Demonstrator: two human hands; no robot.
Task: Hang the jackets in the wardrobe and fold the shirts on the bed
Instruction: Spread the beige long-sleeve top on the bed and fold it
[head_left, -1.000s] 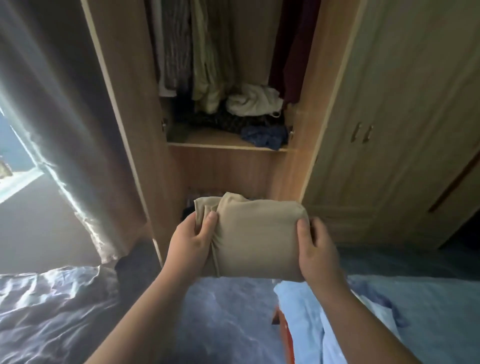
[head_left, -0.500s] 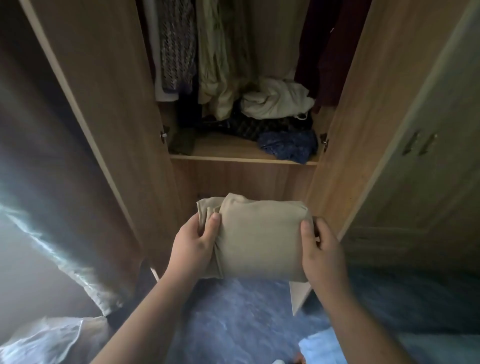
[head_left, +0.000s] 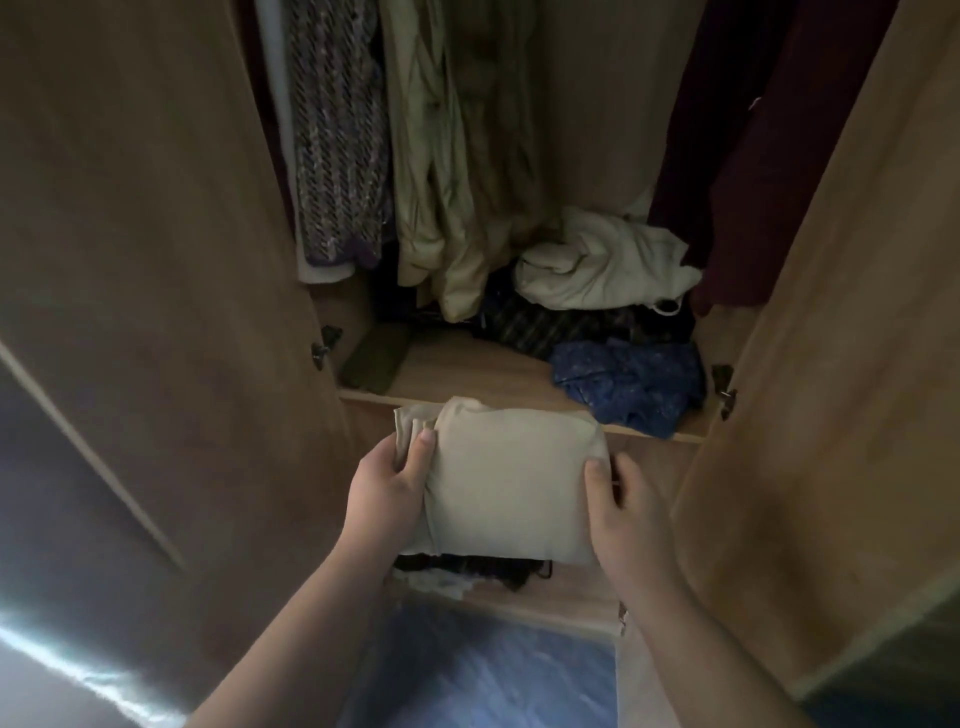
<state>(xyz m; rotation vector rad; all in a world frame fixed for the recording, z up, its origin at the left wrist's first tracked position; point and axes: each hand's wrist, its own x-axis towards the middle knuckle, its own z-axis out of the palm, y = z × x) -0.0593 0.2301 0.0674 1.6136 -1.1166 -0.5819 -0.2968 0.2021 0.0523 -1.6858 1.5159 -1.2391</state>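
Both sides of the folded beige shirt (head_left: 511, 483), at frame centre before the wardrobe shelf (head_left: 467, 376), are being held: left hand (head_left: 387, 493) pinching loose layers, right hand (head_left: 631, 512) clasping. Those layers are probably risking unfolding against the blue garment (head_left: 628, 384) crowding the shelf.

I advanced the left hand (head_left: 387, 493) and the right hand (head_left: 631, 514) together, carrying the folded shirt (head_left: 511, 483) from above the bed (head_left: 483, 670) toward the open wardrobe (head_left: 592, 130). The shirt's far edge, previously below the shelf (head_left: 467, 374), came to overlap the shelf's front edge. The light-blue garment on the bed and the closed doors at right left the frame. Dark clothes (head_left: 467, 569) in the lower compartment came into view beneath the shirt.
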